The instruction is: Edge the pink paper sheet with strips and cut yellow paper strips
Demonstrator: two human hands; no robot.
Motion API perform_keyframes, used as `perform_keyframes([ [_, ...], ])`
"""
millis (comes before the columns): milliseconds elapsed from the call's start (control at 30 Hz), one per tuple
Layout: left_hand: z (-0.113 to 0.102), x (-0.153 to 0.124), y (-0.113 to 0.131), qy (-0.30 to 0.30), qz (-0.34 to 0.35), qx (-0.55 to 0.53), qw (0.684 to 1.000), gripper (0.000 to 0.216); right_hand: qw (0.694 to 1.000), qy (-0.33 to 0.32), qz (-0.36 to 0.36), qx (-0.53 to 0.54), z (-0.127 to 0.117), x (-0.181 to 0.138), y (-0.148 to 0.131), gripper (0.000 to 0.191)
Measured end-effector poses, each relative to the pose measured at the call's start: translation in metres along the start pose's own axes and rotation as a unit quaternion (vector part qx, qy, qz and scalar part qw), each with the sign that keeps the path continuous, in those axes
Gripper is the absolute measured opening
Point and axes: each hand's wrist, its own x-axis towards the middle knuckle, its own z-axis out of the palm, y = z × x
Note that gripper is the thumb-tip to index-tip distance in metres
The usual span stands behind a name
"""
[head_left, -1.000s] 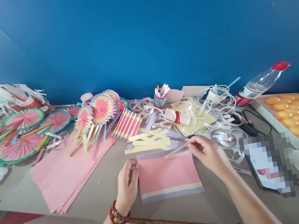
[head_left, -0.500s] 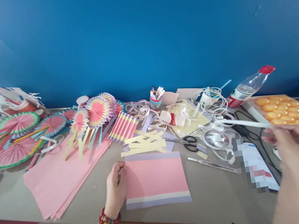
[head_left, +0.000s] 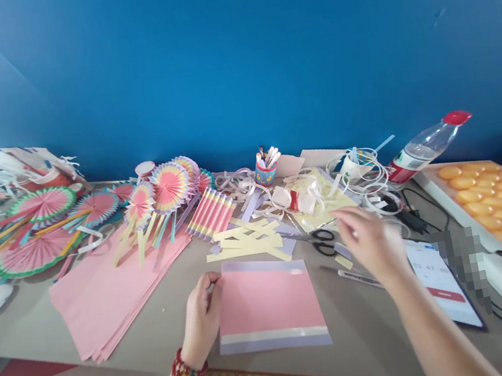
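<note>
A pink sheet (head_left: 268, 298) with lavender and cream bands along its edges lies flat in front of me. My left hand (head_left: 203, 316), with a beaded bracelet on the wrist, rests closed at the sheet's left edge and pinches it. My right hand (head_left: 370, 244) hovers to the right of the sheet, slightly blurred, fingers stretched out and empty. It is just right of the black scissors (head_left: 323, 239) and above a thin white tool (head_left: 359, 277). Yellow paper strips (head_left: 248, 240) lie in a heap behind the sheet.
A stack of pink paper (head_left: 108, 291) and folded paper fans (head_left: 168, 186) fill the left. Curled white strips (head_left: 365, 174), a cup of pens (head_left: 266, 169) and a bottle (head_left: 423, 148) stand behind. A phone (head_left: 443, 284), cables and a tray of orange pieces (head_left: 499, 189) lie right.
My right hand peeled a white strip off the sheet's far edge, carried it far right, and has come back empty to the scissors. My left hand stayed at the sheet's edge.
</note>
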Motion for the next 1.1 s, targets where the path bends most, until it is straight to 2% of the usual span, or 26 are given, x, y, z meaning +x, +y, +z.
perform_keyframes([
  [33, 0.001, 0.000, 0.002, -0.004, -0.002, -0.003, 1.000, 0.027, 0.998, -0.020, -0.042, 0.049, 0.003, -0.005, -0.018, 0.029],
  [133, 0.003, -0.001, 0.010, -0.008, 0.005, 0.001, 1.000, 0.026, 0.969, -0.137, -0.145, 0.147, 0.011, -0.016, -0.065, 0.038],
  [267, 0.005, -0.001, 0.020, 0.007, 0.049, 0.017, 0.999, 0.023, 0.947, -0.195, -0.163, 0.194, 0.023, -0.013, -0.094, 0.058],
  [433, 0.007, -0.004, 0.024, -0.005, 0.094, 0.016, 0.995, 0.021, 0.919, -0.230, -0.156, 0.279, 0.038, -0.001, -0.107, 0.057],
  [567, 0.001, -0.007, 0.022, -0.041, 0.052, -0.038, 0.997, 0.023, 0.917, -0.241, -0.120, 0.295, 0.044, 0.003, -0.113, 0.051],
  [700, -0.015, -0.017, 0.022, -0.167, -0.048, -0.123, 0.977, 0.032, 0.921, -0.234, -0.086, 0.300, 0.041, 0.008, -0.109, 0.047],
  [767, -0.023, -0.025, 0.022, -0.240, -0.095, -0.115, 0.959, 0.033, 0.922, -0.235, -0.079, 0.297, 0.040, 0.010, -0.106, 0.045],
  [833, -0.028, -0.031, 0.022, -0.277, -0.122, -0.100, 0.948, 0.032, 0.924, -0.235, -0.076, 0.292, 0.041, 0.011, -0.104, 0.044],
  [1100, -0.021, -0.042, 0.018, -0.257, -0.156, -0.112, 0.947, 0.032, 0.928, -0.235, -0.086, 0.277, 0.052, 0.009, -0.105, 0.043],
])
